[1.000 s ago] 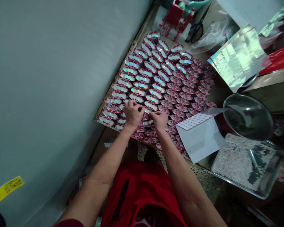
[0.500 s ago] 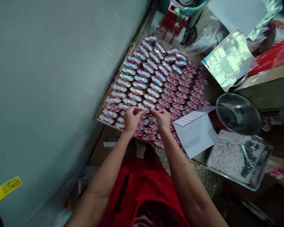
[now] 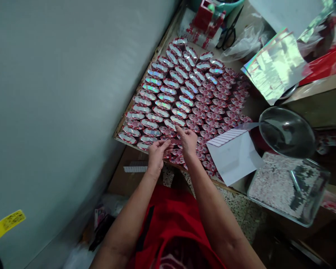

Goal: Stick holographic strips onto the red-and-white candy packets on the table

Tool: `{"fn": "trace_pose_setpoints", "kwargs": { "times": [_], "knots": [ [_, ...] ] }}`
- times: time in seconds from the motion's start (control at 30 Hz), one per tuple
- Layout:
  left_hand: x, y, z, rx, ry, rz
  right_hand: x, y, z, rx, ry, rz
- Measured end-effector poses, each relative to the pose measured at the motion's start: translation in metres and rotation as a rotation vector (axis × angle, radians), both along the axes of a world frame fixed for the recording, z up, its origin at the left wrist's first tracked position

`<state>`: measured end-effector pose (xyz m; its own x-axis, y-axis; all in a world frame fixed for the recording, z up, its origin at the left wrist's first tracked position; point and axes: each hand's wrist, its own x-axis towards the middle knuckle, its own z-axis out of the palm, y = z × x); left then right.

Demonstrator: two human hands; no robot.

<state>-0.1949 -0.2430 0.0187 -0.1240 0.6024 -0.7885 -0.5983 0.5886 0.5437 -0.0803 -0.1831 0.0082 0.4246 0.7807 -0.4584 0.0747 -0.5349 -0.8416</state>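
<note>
Rows of small oval red-and-white pieces (image 3: 161,105) cover the table. Those at the left and back carry shiny silvery strips; many at the right show pink round centres instead. Over the front rows, my left hand (image 3: 157,153) has its thumb and fingers pinched together, and whatever is between them is too small to name. My right hand (image 3: 188,141) is just right of it and slightly further back, its index finger and thumb closed near a silvery-topped oval piece. A white sheet with a striped strip (image 3: 235,158) lies to the right of my right hand.
At the right are a clear bowl (image 3: 287,132) and a clear tray (image 3: 282,186) of small pale bits. Shiny foil sheets (image 3: 277,65), black scissors (image 3: 229,36), a plastic bag (image 3: 249,43) and a red tape dispenser (image 3: 204,16) lie at the back. A grey wall (image 3: 72,93) borders the left.
My left hand has moved down, nearer the table's front edge. My right hand has turned slightly and stays by the front rows. The camera view has shifted a little.
</note>
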Motion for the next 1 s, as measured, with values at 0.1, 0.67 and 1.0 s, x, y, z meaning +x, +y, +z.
{"fn": "trace_pose_setpoints", "kwargs": {
  "times": [0.1,0.67,1.0],
  "knots": [
    [-0.009,0.004,-0.007,0.068,0.23,-0.07,0.003,-0.011,0.002,0.001,0.213,0.026],
    [-0.042,0.064,-0.04,0.364,1.449,-0.683,-0.013,-0.01,-0.027,0.02,-0.271,0.086],
    [-0.043,0.065,-0.039,0.358,1.436,-0.69,-0.014,-0.007,-0.028,-0.027,-0.267,0.089]
  ]
}}
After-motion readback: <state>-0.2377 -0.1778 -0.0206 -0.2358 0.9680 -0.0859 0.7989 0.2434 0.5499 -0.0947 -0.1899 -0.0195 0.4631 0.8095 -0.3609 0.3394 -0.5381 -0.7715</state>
